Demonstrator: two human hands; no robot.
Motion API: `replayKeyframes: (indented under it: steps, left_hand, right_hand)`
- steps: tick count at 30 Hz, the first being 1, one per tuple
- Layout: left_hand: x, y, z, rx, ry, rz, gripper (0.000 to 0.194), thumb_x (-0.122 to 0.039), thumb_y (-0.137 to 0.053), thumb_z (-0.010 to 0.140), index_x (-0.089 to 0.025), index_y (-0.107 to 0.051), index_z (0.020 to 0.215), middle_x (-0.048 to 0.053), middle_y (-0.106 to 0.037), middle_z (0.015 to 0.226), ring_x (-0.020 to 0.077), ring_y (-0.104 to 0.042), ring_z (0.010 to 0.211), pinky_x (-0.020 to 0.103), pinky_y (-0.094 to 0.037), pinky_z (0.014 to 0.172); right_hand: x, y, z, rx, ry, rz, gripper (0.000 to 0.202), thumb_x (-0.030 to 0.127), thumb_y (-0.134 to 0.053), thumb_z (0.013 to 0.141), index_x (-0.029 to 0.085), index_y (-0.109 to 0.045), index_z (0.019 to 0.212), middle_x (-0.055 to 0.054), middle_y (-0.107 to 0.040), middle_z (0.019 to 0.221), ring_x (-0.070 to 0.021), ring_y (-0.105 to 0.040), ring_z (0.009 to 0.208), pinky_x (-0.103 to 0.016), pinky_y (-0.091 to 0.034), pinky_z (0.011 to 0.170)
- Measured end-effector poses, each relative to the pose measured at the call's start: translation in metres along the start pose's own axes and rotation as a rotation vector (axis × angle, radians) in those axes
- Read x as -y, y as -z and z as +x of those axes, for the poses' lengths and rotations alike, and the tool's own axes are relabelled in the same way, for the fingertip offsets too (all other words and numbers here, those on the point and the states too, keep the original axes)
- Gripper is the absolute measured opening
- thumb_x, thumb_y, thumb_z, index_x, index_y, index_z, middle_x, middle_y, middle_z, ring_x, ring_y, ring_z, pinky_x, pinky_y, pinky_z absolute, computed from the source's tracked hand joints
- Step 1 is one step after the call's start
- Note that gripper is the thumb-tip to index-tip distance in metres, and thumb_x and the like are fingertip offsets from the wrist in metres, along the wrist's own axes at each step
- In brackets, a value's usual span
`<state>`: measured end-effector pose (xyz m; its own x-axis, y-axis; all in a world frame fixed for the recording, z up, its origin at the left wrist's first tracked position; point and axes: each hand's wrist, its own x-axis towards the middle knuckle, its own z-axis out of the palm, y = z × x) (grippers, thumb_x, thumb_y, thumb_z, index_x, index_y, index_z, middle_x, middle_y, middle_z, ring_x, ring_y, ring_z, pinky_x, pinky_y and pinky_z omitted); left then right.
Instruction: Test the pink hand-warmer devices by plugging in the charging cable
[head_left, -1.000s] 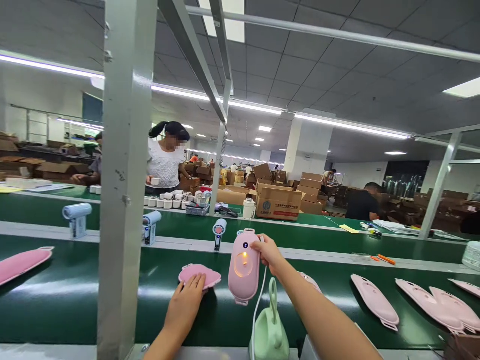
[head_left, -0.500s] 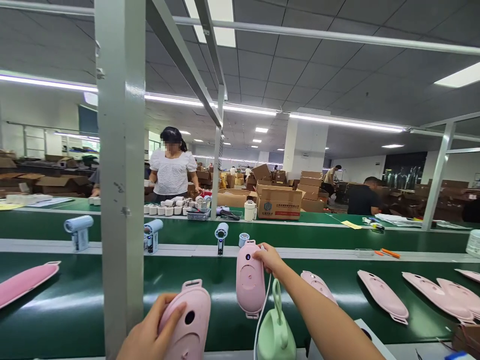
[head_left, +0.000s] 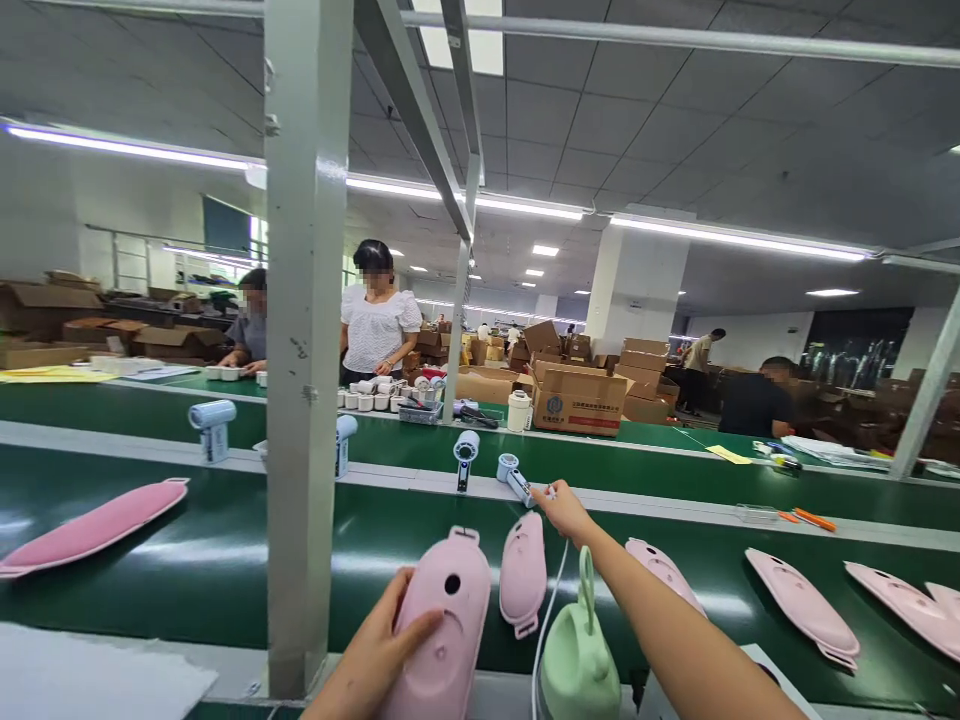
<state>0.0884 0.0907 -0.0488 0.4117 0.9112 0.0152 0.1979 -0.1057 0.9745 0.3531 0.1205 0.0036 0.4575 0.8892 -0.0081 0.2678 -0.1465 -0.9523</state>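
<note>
My left hand (head_left: pixel 382 650) is wrapped round a pink oval device (head_left: pixel 442 655) with a strap loop at its top end and a round black spot. My right hand (head_left: pixel 564 512) reaches over the green belt, fingers pinched on the end of a white cable (head_left: pixel 549 610) that hangs down from it. Its fingertips are close to the handle of a light blue handheld fan (head_left: pixel 514 478); I cannot tell if they touch. Below that hand, a second pink oval device (head_left: pixel 523 570) lies on the belt. A light green rounded object with a loop (head_left: pixel 581 650) stands under my right forearm.
More pink devices (head_left: pixel 802 605) lie along the green belt (head_left: pixel 390 590). A grey post (head_left: pixel 300 350) rises at left centre. Other blue fans (head_left: pixel 465 455) stand on the divider strip. Across the line are people (head_left: pixel 379 330) and a cardboard box (head_left: pixel 577 398).
My right hand has let go of the second pink device, which now lies on the belt, and moved toward the blue fan. That fan now leans. The view has swung left.
</note>
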Motion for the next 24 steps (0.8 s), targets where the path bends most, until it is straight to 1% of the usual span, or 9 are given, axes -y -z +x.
replayKeyframes:
  steps: [3,6,7,8,10,11,13,17,24]
  left_hand:
    - [-0.022,0.005,-0.009,-0.103,0.003,-0.138,0.056,-0.063,-0.041,0.081,-0.025,-0.037,0.121,0.008,-0.065,0.112,0.0258,-0.065,0.094,0.033,-0.053,0.073]
    - [-0.041,0.015,-0.019,-0.196,-0.040,-0.210,0.059,-0.070,-0.044,0.078,-0.028,-0.037,0.119,0.005,-0.064,0.110,0.0235,-0.065,0.086,0.031,-0.052,0.071]
    - [-0.046,0.018,-0.022,-0.229,-0.059,-0.213,0.063,-0.072,-0.049,0.074,-0.028,-0.038,0.117,0.004,-0.064,0.108,0.0230,-0.064,0.085,0.030,-0.052,0.071]
    - [-0.051,0.021,-0.026,-0.262,-0.080,-0.210,0.066,-0.073,-0.054,0.070,-0.028,-0.040,0.116,0.003,-0.064,0.106,0.0227,-0.063,0.085,0.028,-0.050,0.072]
    - [-0.058,0.024,-0.033,-0.322,-0.123,-0.200,0.070,-0.074,-0.058,0.067,-0.027,-0.043,0.116,0.002,-0.063,0.103,0.0228,-0.061,0.087,0.027,-0.049,0.072]
    - [-0.060,0.025,-0.037,-0.344,-0.144,-0.199,0.071,-0.073,-0.058,0.066,-0.026,-0.043,0.117,0.002,-0.063,0.102,0.0231,-0.060,0.089,0.027,-0.048,0.074]
    - [-0.065,0.026,-0.042,-0.374,-0.180,-0.197,0.071,-0.072,-0.059,0.066,-0.025,-0.044,0.117,0.001,-0.062,0.101,0.0231,-0.059,0.091,0.026,-0.048,0.077]
    - [-0.071,0.027,-0.051,-0.419,-0.191,-0.163,0.069,-0.071,-0.061,0.065,-0.025,-0.047,0.114,0.002,-0.062,0.102,0.0233,-0.060,0.087,0.028,-0.047,0.075]
    - [-0.077,0.028,-0.059,-0.479,-0.196,-0.164,0.069,-0.071,-0.063,0.061,-0.026,-0.051,0.112,0.000,-0.065,0.107,0.0217,-0.061,0.086,0.026,-0.048,0.077]
  right_hand:
    - [0.028,-0.004,-0.010,0.097,0.057,-0.004,0.024,0.033,-0.055,0.094,0.013,-0.059,0.108,-0.004,-0.063,0.094,-0.0126,-0.060,0.071,-0.028,-0.052,0.062]
    - [0.067,-0.008,-0.036,0.251,0.161,0.003,0.024,0.035,-0.052,0.094,0.013,-0.062,0.094,0.004,-0.053,0.067,-0.0054,-0.038,0.046,-0.018,-0.031,0.042]
    - [0.080,-0.010,-0.048,0.312,0.206,0.009,0.025,0.037,-0.054,0.092,0.014,-0.063,0.093,0.005,-0.051,0.064,-0.0050,-0.032,0.044,-0.018,-0.025,0.041]
    - [0.091,-0.012,-0.061,0.375,0.254,0.012,0.027,0.040,-0.057,0.089,0.015,-0.064,0.094,0.004,-0.053,0.066,-0.0051,-0.031,0.045,-0.019,-0.023,0.042]
    - [0.107,-0.016,-0.088,0.503,0.374,-0.002,0.027,0.037,-0.069,0.078,0.019,-0.065,0.098,0.001,-0.060,0.080,-0.0076,-0.043,0.058,-0.019,-0.031,0.049]
    - [0.112,-0.019,-0.099,0.560,0.456,-0.026,0.030,0.033,-0.073,0.074,0.020,-0.065,0.100,0.001,-0.061,0.086,-0.0096,-0.048,0.066,-0.019,-0.035,0.055]
    - [0.116,-0.025,-0.117,0.587,0.535,-0.055,0.035,0.029,-0.073,0.072,0.022,-0.061,0.104,0.001,-0.059,0.087,-0.0115,-0.049,0.071,-0.021,-0.037,0.060]
    - [0.114,-0.037,-0.133,0.538,0.483,-0.047,0.034,0.027,-0.066,0.075,0.023,-0.055,0.107,0.004,-0.052,0.077,-0.0091,-0.043,0.059,-0.021,-0.033,0.055]
    - [0.120,-0.041,-0.143,0.550,0.468,0.070,0.035,0.025,-0.066,0.073,0.021,-0.053,0.105,0.004,-0.052,0.077,-0.0082,-0.044,0.057,-0.020,-0.031,0.052]
